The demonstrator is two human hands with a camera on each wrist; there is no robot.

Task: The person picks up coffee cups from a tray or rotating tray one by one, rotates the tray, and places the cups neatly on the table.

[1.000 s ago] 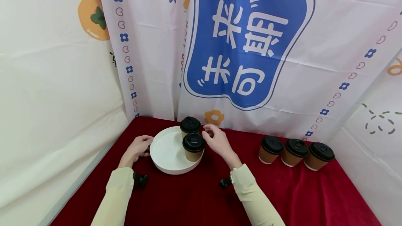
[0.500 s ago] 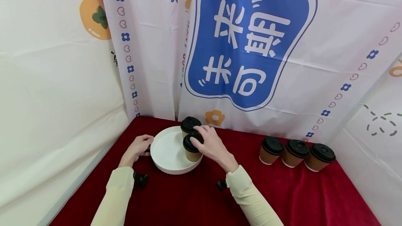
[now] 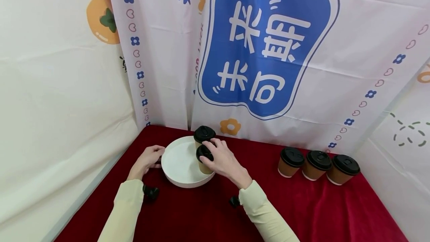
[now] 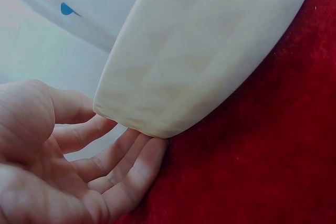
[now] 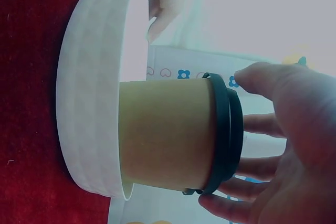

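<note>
A shallow white tray (image 3: 179, 160) is set on the red-covered table (image 3: 201, 216), left of centre, and two lidded paper cups are carried on its right side. The tray's left edge is held by the left hand (image 3: 149, 157), with fingertips laid on the rim and along the bottom edge; part of this hand is lost behind the wall in the right wrist view. Above the near cup (image 3: 203, 168), the right hand (image 3: 224, 158) is placed with thumb and fingers spread wide about the black lid (image 5: 223, 135); whether the lid is actually pinched cannot be told, since some fingertips are hidden behind it. The cup's base is concealed by the tray wall in that view. Most of the far cup (image 3: 203, 133) is masked by the near one and the hand, its lid being left visible. At the right, three more lidded cups (image 3: 315, 164) are lined up side by side. Both pale sleeves (image 3: 125, 204) are cut off by the near edge. Only a sliver of a cup is caught in the left wrist view.
</note>
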